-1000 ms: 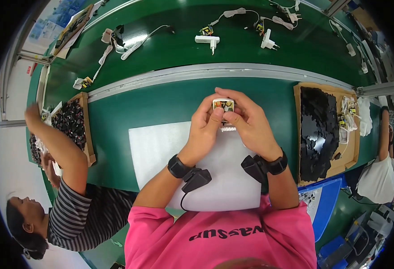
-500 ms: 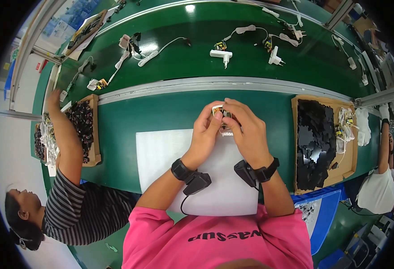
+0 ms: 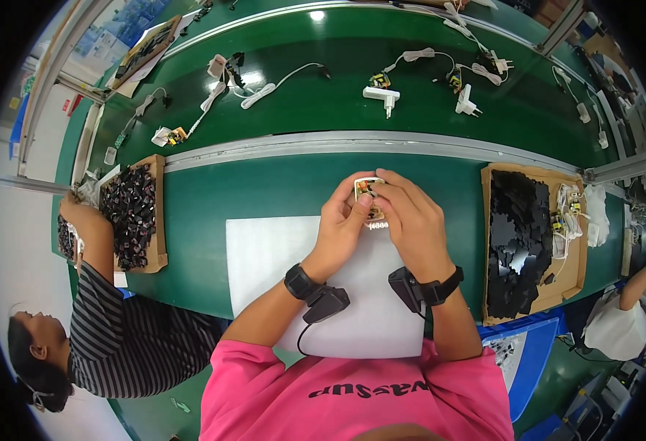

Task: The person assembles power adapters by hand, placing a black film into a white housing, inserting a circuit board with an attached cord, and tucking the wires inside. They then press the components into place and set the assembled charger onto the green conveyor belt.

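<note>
Above the far part of a white foam sheet (image 3: 264, 250), both hands hold a small open white charger housing (image 3: 379, 214) with a circuit board and yellow and orange parts inside. My left hand (image 3: 341, 224) is closed round its left side, thumb lying over the board. My right hand (image 3: 415, 217) is closed on the right side, with bent fingers over the upper part of the board. Those fingers partly hide the inside. A short white ribbed piece (image 3: 378, 226) sticks out at the near end.
A carton of black flat pieces (image 3: 518, 242) stands at right with wired circuit boards (image 3: 569, 220). At left, a carton holds small black parts (image 3: 130, 220); a co-worker's arm (image 3: 95, 228) reaches beside it. Beyond a metal rail (image 3: 323, 143), a green belt (image 3: 286, 121) carries chargers and cables.
The chargers and cables on the belt have shifted right. My right fingers have moved slightly on the housing, showing more of the board. The co-worker's hand at left has come down toward the carton.
</note>
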Tool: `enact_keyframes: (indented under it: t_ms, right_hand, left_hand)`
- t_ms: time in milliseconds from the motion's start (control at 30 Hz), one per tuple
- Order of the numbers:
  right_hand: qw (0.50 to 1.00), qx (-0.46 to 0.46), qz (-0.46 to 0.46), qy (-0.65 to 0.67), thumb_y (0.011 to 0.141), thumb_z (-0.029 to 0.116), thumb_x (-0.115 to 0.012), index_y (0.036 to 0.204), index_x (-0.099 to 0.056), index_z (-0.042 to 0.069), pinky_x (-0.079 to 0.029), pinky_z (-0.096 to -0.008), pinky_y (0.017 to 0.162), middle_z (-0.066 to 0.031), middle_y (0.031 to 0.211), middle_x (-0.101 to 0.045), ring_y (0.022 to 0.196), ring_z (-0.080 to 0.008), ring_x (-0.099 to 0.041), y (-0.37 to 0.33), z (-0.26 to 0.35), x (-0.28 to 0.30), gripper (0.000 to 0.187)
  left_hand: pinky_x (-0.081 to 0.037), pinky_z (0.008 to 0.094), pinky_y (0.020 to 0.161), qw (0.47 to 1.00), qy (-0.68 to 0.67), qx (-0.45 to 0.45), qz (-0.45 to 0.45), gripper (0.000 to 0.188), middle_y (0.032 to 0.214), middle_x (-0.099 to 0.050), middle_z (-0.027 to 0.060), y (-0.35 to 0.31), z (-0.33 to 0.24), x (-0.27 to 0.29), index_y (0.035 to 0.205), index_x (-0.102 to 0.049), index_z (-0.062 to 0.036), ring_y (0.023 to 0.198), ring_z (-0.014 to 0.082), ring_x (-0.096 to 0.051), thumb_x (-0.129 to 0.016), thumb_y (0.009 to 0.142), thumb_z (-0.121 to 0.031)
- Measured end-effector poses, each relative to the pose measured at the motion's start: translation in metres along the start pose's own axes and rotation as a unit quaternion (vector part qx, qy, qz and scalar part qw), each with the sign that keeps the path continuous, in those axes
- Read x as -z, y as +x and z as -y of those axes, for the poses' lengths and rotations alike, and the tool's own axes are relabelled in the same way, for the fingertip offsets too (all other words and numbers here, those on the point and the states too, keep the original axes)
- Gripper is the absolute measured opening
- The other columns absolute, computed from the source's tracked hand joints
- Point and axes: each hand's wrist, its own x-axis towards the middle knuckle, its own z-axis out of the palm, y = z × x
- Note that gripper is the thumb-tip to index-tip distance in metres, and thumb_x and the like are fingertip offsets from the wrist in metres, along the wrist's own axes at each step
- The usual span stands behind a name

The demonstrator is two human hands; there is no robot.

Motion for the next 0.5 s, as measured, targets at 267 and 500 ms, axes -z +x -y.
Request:
enact_keyframes:
  t_ms: [267, 500]
  right_hand:
    - [1.000, -0.018, 0.017, -0.017, 0.082, 0.003, -0.063, 0.098, -0.065, 0.005, -0.054, -0.0350, 0.071, -0.0087, 0.109, -0.065, 0.087, -0.0283, -0.065, 0.0004, 0.0030, 0.0007, 0.016]
    - [0.999, -0.003, 0.002, 0.039, 0.080, 0.000, -0.063, 0.100, -0.066, 0.006, -0.053, -0.0352, 0.076, -0.0089, 0.111, -0.064, 0.093, -0.0279, -0.063, 0.0021, 0.0052, 0.0045, 0.021]
  left_hand:
    - [-0.049, 0.0254, 0.082, 1.000, -0.020, 0.007, -0.003, 0.035, 0.110, -0.059, 0.0058, -0.0019, -0.0016, 0.0028, 0.131, -0.044, -0.0018, 0.096, 0.0108, -0.058, -0.049, 0.100, -0.018]
    - [-0.049, 0.0266, 0.086, 0.999, -0.020, 0.006, 0.034, 0.038, 0.115, -0.058, 0.0064, -0.0008, -0.0014, -0.0028, 0.133, -0.042, -0.0016, 0.101, 0.0122, -0.057, -0.049, 0.099, -0.017]
